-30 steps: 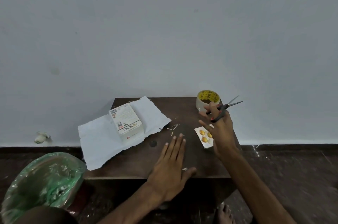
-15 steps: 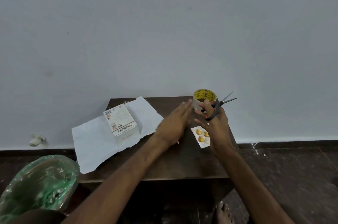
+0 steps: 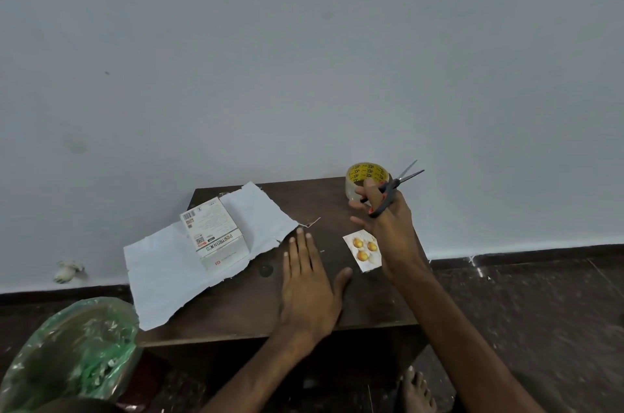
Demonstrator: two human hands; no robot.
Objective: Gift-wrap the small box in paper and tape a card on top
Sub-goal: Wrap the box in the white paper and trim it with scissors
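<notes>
A small white printed box (image 3: 214,234) stands on a torn sheet of white paper (image 3: 162,270) at the left of a small dark wooden table (image 3: 243,308). A white card with three yellow-orange shapes (image 3: 362,250) lies at the right of the table. A roll of clear tape with a yellow core (image 3: 361,176) stands at the far right corner. My right hand (image 3: 388,227) hovers over the card and holds grey scissors (image 3: 391,189), blades apart and pointing away. My left hand (image 3: 309,281) lies flat on the table, fingers straight, between paper and card.
A bin lined with a green plastic bag (image 3: 71,352) stands at the lower left beside the table. A grey wall rises right behind the table. Small paper scraps (image 3: 312,223) lie near the sheet's right edge. A bare foot (image 3: 415,392) shows under the table's front.
My left hand reached toward the tape roll half a second ago and has come back down flat on the table. My right hand with the scissors has barely moved.
</notes>
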